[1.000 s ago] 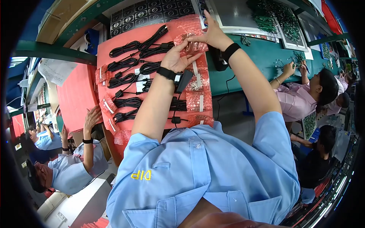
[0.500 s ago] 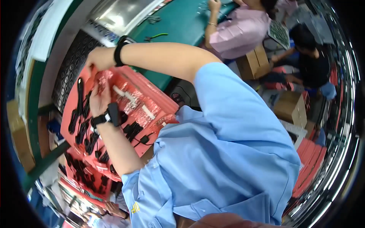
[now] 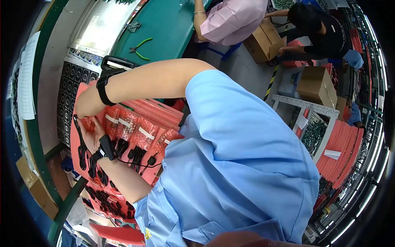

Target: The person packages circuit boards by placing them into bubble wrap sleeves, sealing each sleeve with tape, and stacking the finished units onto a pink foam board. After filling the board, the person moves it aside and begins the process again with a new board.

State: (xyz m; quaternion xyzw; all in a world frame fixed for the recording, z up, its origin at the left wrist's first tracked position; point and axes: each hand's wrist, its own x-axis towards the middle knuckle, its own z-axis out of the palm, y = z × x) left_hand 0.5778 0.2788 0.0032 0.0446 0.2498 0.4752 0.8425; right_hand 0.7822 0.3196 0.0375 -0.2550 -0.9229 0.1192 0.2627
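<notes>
Two hands meet at the left of the view, over a red tray (image 3: 76, 136) that lies on the green desk (image 3: 173, 29). The tray's left edge runs close to a dark gridded tray (image 3: 68, 88), so little open room shows there; the desk surface above is mostly bare, with green-handled pliers (image 3: 140, 46) lying well apart from the hands. Small red bags (image 3: 133, 131) with white labels lie in a row across the tray, just right of the left hand (image 3: 92, 133). Black cables (image 3: 82, 150) lie bundled on the tray with their long axes running roughly up and down the view, beside and below the left hand. The right hand (image 3: 84, 107) sits just above the left. Both hands' fingers are curled toward the bags, but whether they grip anything cannot be told.
</notes>
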